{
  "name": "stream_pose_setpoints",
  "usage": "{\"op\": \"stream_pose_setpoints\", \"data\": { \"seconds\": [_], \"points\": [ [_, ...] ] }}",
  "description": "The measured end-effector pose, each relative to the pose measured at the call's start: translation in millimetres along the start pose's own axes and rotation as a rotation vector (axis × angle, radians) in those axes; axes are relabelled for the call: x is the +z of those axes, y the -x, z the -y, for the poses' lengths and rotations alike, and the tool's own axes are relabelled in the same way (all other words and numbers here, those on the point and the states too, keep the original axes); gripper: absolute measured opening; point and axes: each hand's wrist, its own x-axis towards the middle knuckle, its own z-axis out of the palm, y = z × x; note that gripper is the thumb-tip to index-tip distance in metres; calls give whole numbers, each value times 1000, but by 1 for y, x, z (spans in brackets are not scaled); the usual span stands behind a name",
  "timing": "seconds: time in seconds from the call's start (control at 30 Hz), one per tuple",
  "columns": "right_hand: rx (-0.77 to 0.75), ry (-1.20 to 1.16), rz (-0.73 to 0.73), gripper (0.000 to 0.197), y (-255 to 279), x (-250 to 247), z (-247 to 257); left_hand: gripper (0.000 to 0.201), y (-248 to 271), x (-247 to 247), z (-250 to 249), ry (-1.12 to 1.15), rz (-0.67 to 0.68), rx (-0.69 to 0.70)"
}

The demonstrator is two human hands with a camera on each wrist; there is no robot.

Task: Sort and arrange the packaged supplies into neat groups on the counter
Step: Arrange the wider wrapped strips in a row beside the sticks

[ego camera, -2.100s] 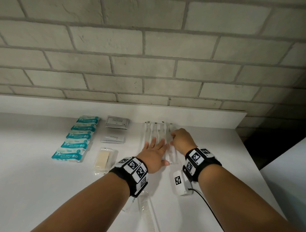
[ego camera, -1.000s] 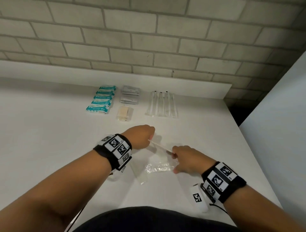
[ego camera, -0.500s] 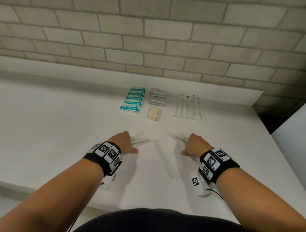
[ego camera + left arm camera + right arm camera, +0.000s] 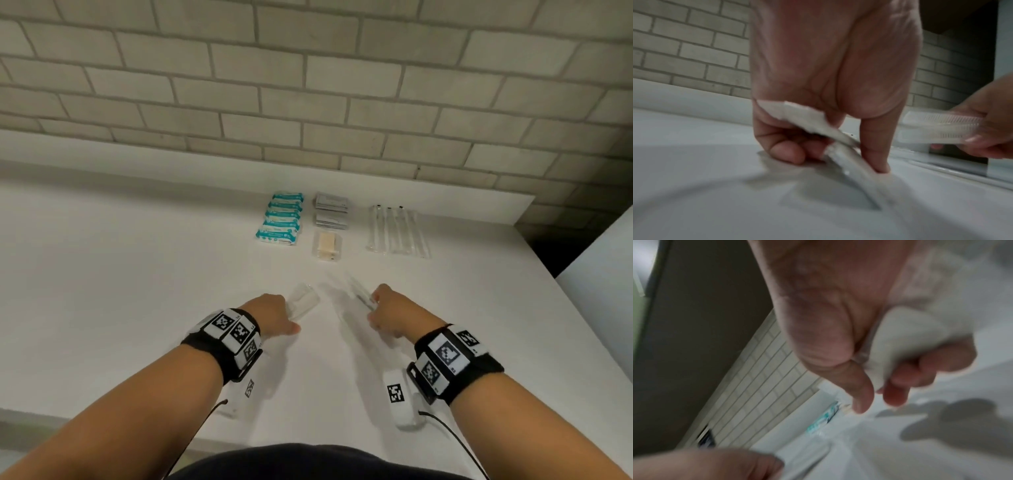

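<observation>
Pale brick wall (image 4: 308, 68) backs a white counter (image 4: 120, 291), where most of the sorting looks done: teal packets (image 4: 281, 219) in a column, grey sachets (image 4: 331, 209) beside them, a tan packet (image 4: 327, 246) just in front of those, and clear-wrapped sticks (image 4: 397, 231) lined up to the right. What seems left is the loose clear-wrapped stock near the front edge. Her left hand (image 4: 274, 313) curls round a small clear packet (image 4: 303, 301), knuckles down on the counter; her right hand (image 4: 388, 313) grips wrapped combs (image 4: 359, 294), lifted off it. Only the left wrist view shows comb teeth through the wrap (image 4: 937, 128), two combs as best I can tell; the head view gives just a pale blur there, and the right wrist view is too smeared to help
</observation>
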Motion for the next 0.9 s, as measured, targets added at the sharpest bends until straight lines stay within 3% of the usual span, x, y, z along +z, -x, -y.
{"op": "stream_pose_setpoints", "data": {
  "seconds": [0.13, 0.2, 0.4, 0.47, 0.63, 0.77, 0.83, 0.9],
  "points": [
    [-15, 181, -3, 65, 12, 21, 19, 64, -3, 5, 3, 5, -12, 42],
    [6, 244, 25, 64, 10, 27, 23, 66, -3, 6, 5, 30, -2, 51],
    [-67, 55, 96, 60, 12, 24, 14, 25, -3, 2, 4, 278, -40, 4],
    [-74, -11, 97, 60, 16, 12, -2, 22, 0, -3, -9, 442, -94, 19],
    [24, -180, -21, 49, 14, -47, -77, 37, -9, -8, -70, 821, -147, 196],
    [94, -53, 9, 48, 8, -70, -139, 45, -24, -9, -143, 1002, -169, 286],
    [30, -127, -121, 65, 2, -75, -162, 47, -31, -6, -183, 1054, -162, 315],
    [-82, -411, -212, 47, -2, -85, -175, 50, -37, 0, -220, 1091, -147, 338]
  ]
}}
